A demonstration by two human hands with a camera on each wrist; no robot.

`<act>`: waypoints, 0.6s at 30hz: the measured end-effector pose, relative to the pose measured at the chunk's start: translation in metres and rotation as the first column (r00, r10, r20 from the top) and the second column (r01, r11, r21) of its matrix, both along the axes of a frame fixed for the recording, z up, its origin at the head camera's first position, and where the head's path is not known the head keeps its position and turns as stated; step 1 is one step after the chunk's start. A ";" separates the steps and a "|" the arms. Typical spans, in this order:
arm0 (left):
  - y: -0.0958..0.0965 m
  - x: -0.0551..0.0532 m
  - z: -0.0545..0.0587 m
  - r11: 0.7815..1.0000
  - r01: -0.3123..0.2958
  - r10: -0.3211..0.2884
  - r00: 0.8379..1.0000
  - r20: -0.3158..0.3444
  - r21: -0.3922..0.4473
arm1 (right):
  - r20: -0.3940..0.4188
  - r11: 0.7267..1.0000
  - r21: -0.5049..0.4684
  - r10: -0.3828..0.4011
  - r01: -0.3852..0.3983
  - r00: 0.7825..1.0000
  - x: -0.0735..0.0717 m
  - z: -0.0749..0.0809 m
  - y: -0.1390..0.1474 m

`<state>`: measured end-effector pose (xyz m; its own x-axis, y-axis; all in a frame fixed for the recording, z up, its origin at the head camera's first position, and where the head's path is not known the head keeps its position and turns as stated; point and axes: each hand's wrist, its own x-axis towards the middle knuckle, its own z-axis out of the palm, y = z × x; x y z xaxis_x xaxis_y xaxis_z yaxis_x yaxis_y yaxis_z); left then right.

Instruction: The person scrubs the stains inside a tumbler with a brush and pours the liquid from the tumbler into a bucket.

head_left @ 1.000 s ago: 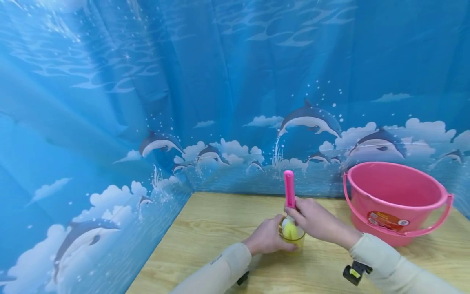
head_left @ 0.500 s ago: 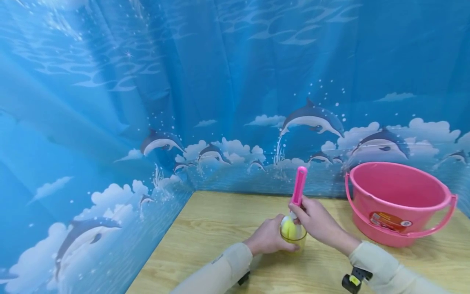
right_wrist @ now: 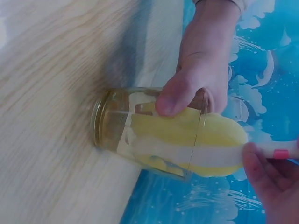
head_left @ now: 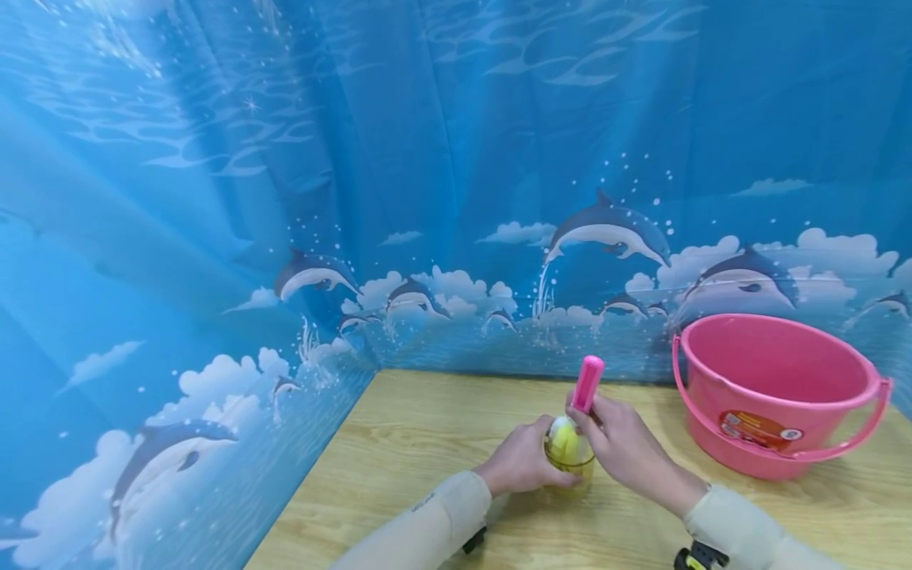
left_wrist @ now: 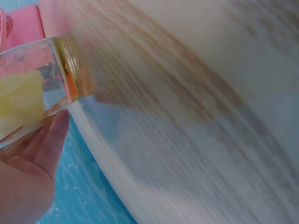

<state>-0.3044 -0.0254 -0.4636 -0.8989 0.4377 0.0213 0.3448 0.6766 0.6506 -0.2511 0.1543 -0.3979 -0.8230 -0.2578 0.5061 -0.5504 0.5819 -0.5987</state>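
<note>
In the head view, my left hand [head_left: 523, 459] grips a clear, amber-tinted drinking glass [head_left: 583, 470] round its side at the table. My right hand [head_left: 634, 447] pinches a cup-cleaning brush by its pink handle [head_left: 588, 381], which leans slightly right. The brush's yellow and white sponge head [right_wrist: 219, 140] is partly inside the glass and partly above its rim, as the right wrist view shows. There the right thumb and fingers hold the white neck close to the sponge. Only part of the left hand [left_wrist: 30, 175] appears beside the glass [left_wrist: 72, 70] in the left wrist view.
A pink bucket [head_left: 769, 396] with a pink carrying handle stands on the right of the wooden table [head_left: 420, 412]. A blue dolphin-print curtain [head_left: 427, 198] hangs behind the table and along its left side.
The pink handle has swung from nearly upright to a rightward lean, then its top has dropped lower. My right hand has shifted with it; the left hand and glass hold almost still.
</note>
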 end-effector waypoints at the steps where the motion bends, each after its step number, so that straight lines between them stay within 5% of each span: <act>1: 0.000 0.000 0.000 1.000 -0.003 0.003 1.000 0.004 -0.002 | -0.010 1.000 0.014 -0.001 0.001 1.000 0.001 0.000 0.000; 11: -0.001 0.001 0.001 0.999 -0.023 0.023 1.000 0.003 -0.041 | -0.083 0.997 0.083 0.016 -0.010 0.996 0.010 0.002 0.003; 18: -0.001 0.000 0.001 0.998 -0.025 0.025 1.000 0.008 -0.058 | -0.006 0.996 0.087 0.020 -0.019 1.000 0.014 0.011 0.003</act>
